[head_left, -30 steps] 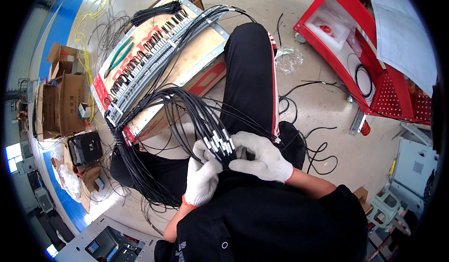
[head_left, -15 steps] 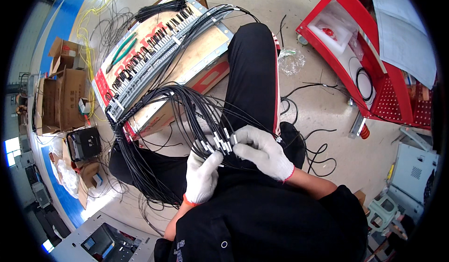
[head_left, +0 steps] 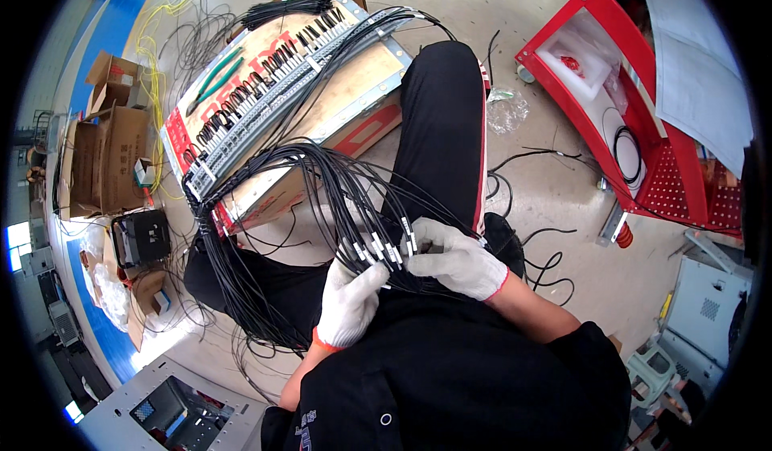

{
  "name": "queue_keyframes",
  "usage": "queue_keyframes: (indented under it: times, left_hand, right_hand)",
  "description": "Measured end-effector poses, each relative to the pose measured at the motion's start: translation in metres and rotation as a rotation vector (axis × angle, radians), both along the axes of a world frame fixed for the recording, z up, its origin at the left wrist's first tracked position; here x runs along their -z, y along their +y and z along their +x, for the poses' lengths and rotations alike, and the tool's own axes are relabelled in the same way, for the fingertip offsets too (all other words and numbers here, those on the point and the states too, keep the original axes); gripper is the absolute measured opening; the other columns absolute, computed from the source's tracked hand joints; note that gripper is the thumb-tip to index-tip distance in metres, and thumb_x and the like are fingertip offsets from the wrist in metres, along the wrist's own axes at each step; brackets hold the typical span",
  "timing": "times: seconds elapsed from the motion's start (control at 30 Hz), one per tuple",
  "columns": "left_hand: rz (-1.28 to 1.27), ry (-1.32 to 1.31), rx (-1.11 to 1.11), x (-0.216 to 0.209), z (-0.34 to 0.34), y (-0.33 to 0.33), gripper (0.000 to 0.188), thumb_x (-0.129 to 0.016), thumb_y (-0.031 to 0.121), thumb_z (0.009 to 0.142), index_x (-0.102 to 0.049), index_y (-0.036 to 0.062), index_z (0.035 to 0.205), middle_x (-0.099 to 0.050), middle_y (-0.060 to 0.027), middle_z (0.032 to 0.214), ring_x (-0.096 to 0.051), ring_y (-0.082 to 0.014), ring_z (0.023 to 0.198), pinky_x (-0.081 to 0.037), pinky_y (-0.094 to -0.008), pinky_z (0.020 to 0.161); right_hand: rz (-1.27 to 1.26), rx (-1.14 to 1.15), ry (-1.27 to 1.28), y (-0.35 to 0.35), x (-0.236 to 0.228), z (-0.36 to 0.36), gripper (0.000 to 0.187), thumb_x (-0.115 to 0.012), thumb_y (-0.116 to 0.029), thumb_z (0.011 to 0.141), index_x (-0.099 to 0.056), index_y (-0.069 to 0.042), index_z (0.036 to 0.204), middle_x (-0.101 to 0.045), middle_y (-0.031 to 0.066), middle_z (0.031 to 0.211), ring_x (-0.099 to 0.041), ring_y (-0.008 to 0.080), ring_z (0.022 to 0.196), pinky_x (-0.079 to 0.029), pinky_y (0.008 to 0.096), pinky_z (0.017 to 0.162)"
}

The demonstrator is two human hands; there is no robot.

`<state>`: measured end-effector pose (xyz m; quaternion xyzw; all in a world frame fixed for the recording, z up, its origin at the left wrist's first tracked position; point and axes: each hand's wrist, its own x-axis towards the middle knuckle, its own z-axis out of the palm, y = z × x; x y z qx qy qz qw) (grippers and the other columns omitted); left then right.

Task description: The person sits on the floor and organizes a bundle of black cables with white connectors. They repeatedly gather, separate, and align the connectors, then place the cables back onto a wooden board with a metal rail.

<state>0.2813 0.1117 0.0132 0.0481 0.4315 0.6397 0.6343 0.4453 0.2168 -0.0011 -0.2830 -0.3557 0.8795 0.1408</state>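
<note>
Both my hands wear white knit gloves over my lap. My left hand [head_left: 351, 298] is closed round a bunch of black cables [head_left: 326, 181], whose ends carry white label sleeves [head_left: 376, 246]. Thumb and fingers of my right hand [head_left: 454, 259] pinch one labelled cable at the right side of the bunch. The cables arch back to a grey metal cable rail [head_left: 277, 101] lying on a wooden case [head_left: 354, 105]. Along the rail runs a row of short black cable loops with white labels [head_left: 269, 73]. A thicker black bundle [head_left: 229, 274] hangs from the rail's near end.
Green-handled pliers [head_left: 215, 81] and a pile of black cable ties [head_left: 287, 10] lie on the case. Cardboard boxes [head_left: 108, 157] and a black case [head_left: 142, 238] stand at left. A red metal frame [head_left: 591, 117] is at right. Loose cables [head_left: 551, 266] lie on the floor beside my foot.
My right hand now holds a labelled cable more upright, slightly apart from the others. The whole view has shifted a little; my left hand keeps its hold.
</note>
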Motion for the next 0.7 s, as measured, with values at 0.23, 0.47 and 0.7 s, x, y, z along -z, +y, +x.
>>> queue_keyframes:
  times: [0.23, 0.47, 0.7]
  left_hand:
    - [0.02, -0.01, 0.025, -0.001, -0.002, 0.0, 0.038, -0.062, -0.007, 0.086, -0.056, 0.0024, 0.122, -0.065, -0.0036, 0.111, -0.062, -0.0135, 0.102, -0.047, -0.0289, 0.093]
    - [0.035, 0.032, 0.032, -0.002, -0.002, -0.001, 0.037, -0.063, -0.006, 0.086, -0.056, 0.001, 0.122, -0.066, -0.004, 0.111, -0.062, -0.0132, 0.101, -0.048, -0.0283, 0.091]
    - [0.025, 0.041, 0.053, -0.005, -0.004, -0.001, 0.035, -0.064, -0.005, 0.085, -0.058, 0.0007, 0.12, -0.068, -0.0054, 0.108, -0.064, -0.0143, 0.098, -0.049, -0.0298, 0.09]
  right_hand:
    - [-0.199, -0.135, -0.03, 0.011, -0.011, -0.002, 0.026, -0.065, -0.01, 0.088, -0.062, -0.003, 0.113, -0.062, -0.0013, 0.096, -0.055, 0.0067, 0.087, -0.044, 0.0221, 0.075]
    - [-0.217, -0.043, 0.109, 0.001, 0.009, -0.003, 0.034, -0.071, -0.009, 0.086, -0.061, -0.004, 0.118, -0.06, -0.0019, 0.097, -0.054, 0.006, 0.087, -0.044, 0.0209, 0.074]
    - [-0.23, -0.127, 0.14, 0.006, 0.013, 0.002, 0.032, -0.071, -0.01, 0.086, -0.06, -0.004, 0.116, -0.061, -0.0019, 0.1, -0.055, 0.0066, 0.089, -0.045, 0.0225, 0.076]
